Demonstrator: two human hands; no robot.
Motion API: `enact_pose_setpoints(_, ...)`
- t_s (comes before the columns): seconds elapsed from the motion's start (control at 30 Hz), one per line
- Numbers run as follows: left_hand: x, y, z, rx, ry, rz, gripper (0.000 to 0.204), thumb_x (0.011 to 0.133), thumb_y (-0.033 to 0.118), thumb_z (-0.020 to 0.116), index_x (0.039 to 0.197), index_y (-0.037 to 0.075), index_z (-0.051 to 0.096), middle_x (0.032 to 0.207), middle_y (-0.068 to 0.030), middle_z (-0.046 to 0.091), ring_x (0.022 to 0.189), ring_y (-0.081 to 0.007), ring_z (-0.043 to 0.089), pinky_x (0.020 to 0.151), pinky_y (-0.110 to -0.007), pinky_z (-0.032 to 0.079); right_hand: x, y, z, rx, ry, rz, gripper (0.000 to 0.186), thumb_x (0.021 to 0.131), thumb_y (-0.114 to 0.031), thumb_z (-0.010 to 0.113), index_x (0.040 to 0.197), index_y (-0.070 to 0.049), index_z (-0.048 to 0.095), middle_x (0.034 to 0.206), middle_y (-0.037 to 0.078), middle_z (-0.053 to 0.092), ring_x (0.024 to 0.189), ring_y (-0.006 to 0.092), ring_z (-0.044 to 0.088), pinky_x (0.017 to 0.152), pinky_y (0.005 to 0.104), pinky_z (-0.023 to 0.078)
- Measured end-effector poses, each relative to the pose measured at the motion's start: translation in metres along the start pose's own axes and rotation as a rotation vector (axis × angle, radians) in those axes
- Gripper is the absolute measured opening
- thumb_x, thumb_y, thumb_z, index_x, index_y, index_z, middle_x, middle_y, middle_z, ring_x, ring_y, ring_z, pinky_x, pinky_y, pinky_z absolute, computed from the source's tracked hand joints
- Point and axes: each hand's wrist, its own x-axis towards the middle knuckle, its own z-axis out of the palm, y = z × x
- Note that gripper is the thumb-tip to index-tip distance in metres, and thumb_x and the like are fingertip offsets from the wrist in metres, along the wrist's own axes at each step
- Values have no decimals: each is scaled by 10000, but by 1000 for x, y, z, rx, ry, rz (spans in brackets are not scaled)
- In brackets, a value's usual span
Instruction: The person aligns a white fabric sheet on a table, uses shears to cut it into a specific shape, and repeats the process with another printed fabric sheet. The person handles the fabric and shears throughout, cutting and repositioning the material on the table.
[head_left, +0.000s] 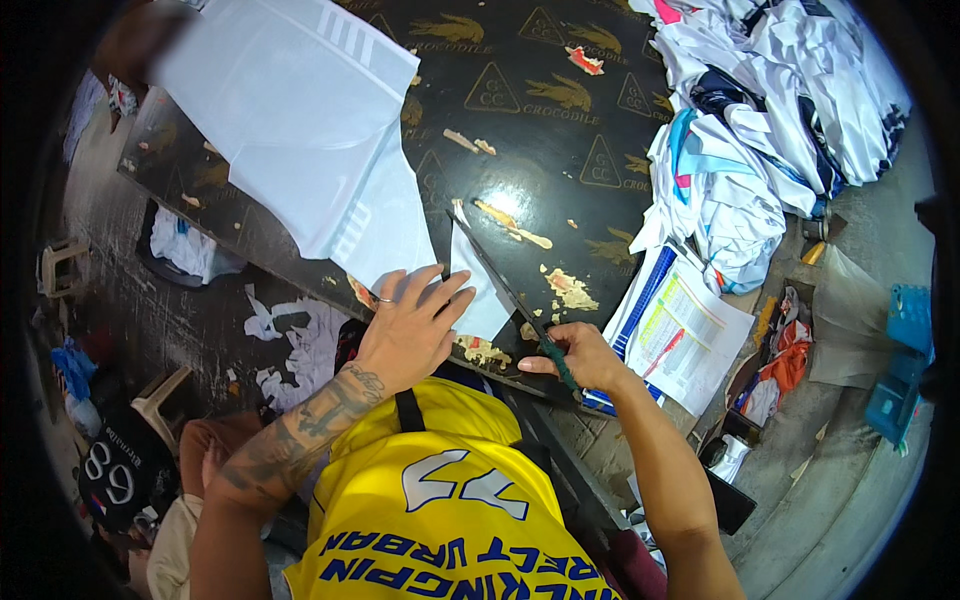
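Observation:
My left hand [408,332] lies with its fingers spread at the table's near edge, over the lower end of a large white fabric piece [310,110]. This piece has pale stripes and stretches toward the far left. A smaller white fabric piece [483,300] lies just right of my left fingers. My right hand [588,358] is wrapped round the green-bound handle of long dark scissors [512,290]. Their blades point far and left along the right side of the small piece. Whether the blades are parted is hard to make out.
The dark patterned table [540,100] has worn, peeling patches. Heaped white garments [730,200] and printed sheets [690,330] with a red pen [665,350] lie at the right. Scraps [310,345] litter the floor. A person in black [125,470] is at lower left; a blue basket [900,370] stands far right.

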Motion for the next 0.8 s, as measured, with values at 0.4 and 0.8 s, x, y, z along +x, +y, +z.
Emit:
enact_pose_setpoints(0.4, 41, -191, -97, -25, 454, -446, 266, 918, 190, 787, 1163, 113, 717, 1235, -88, 636, 1222, -328, 553, 1080, -509, 370, -57, -28, 51, 312, 199, -67, 512, 896, -451, 898, 1131, -16, 764, 791, 66, 669, 751, 157, 574, 713, 347, 487)
enact_pose_setpoints(0.8, 58, -185, -109, -472, 59, -185, 143, 973, 237, 779, 1085, 150, 786, 935, 4, 756, 998, -198, 662, 1071, -466, 326, 25, -136, 85, 451, 180, 12, 634, 865, -617, 861, 989, -10, 729, 733, 83, 620, 698, 195, 548, 660, 378, 443)
